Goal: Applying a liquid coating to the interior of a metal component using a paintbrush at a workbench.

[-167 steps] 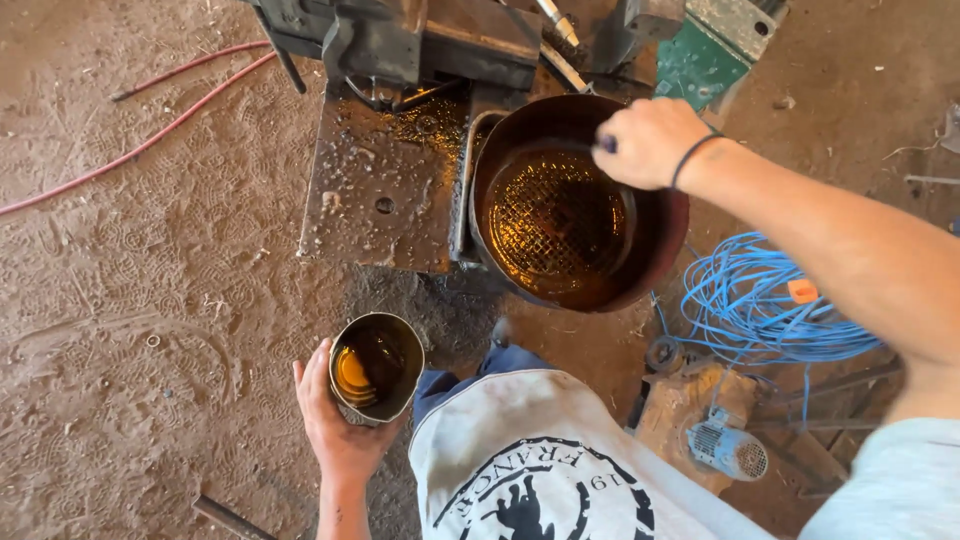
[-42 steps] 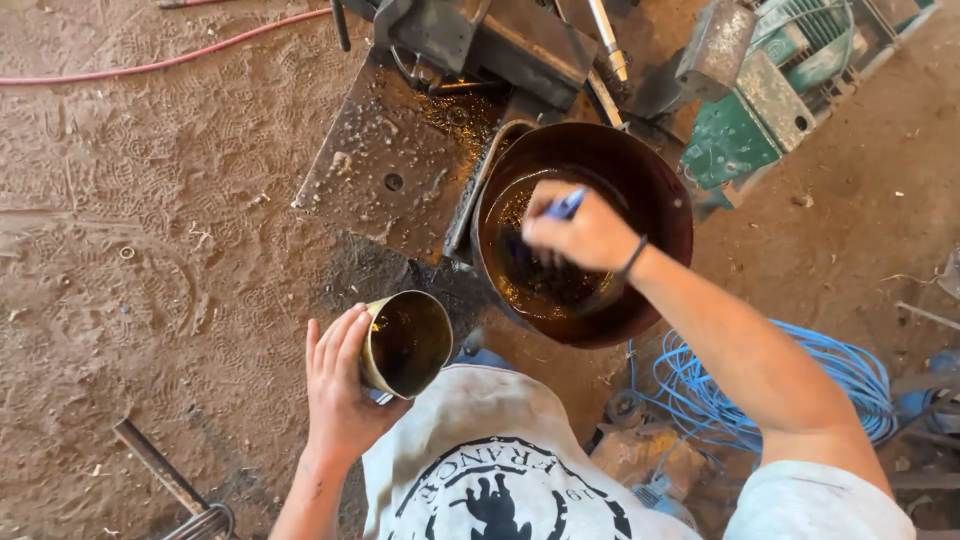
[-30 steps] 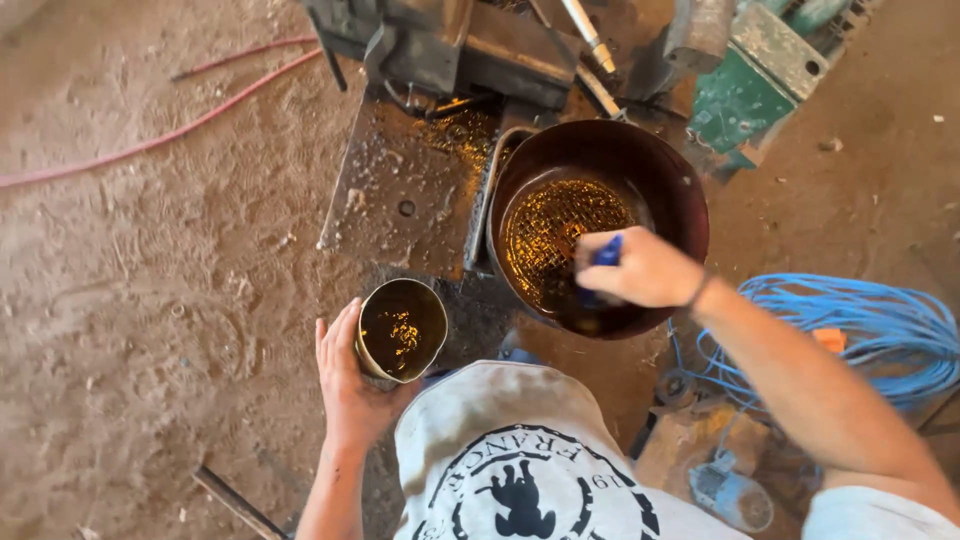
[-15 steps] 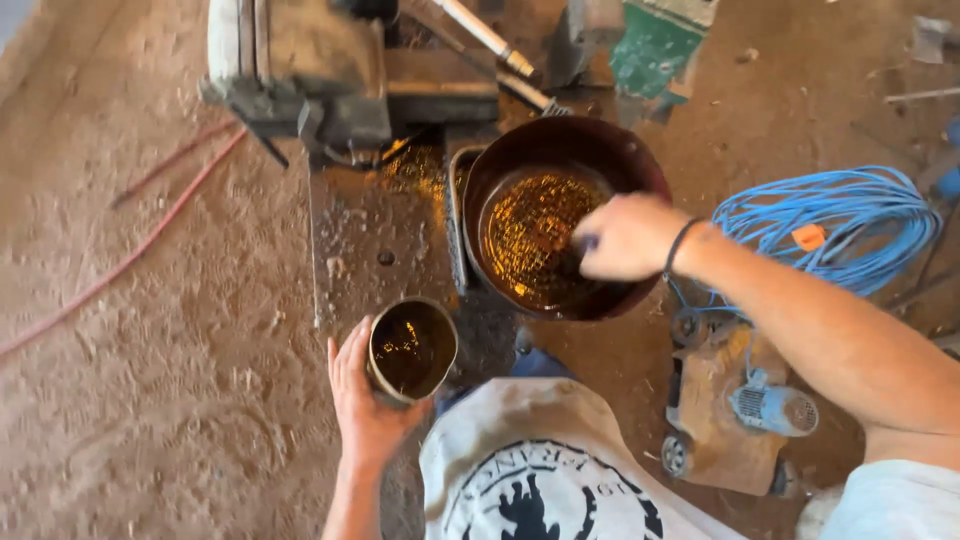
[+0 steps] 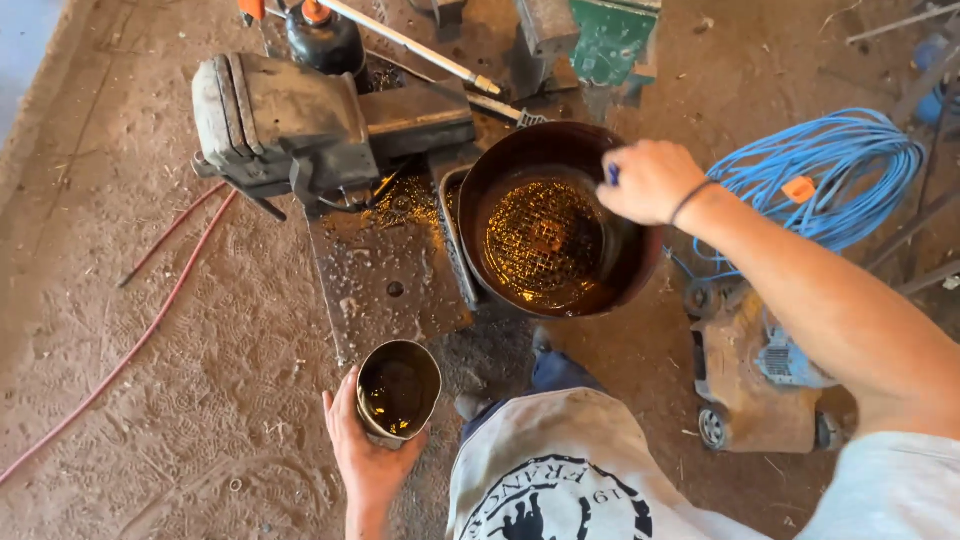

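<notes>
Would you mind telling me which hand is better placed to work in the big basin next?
Probably the right hand: it sits over the basin rim gripping a blue-handled tool, while the left hand holds the can.

Down low, the left hand (image 5: 368, 452) cups a round metal can (image 5: 398, 391) holding dark oily liquid, upright above the dirt floor (image 5: 150, 400). Up top, the right hand (image 5: 650, 181) grips a blue-handled tool (image 5: 612, 174) over the rim of a large dark basin (image 5: 560, 232), amber liquid and a mesh grid inside. A blue coiled cable (image 5: 830, 180) lies just beside that forearm.
</notes>
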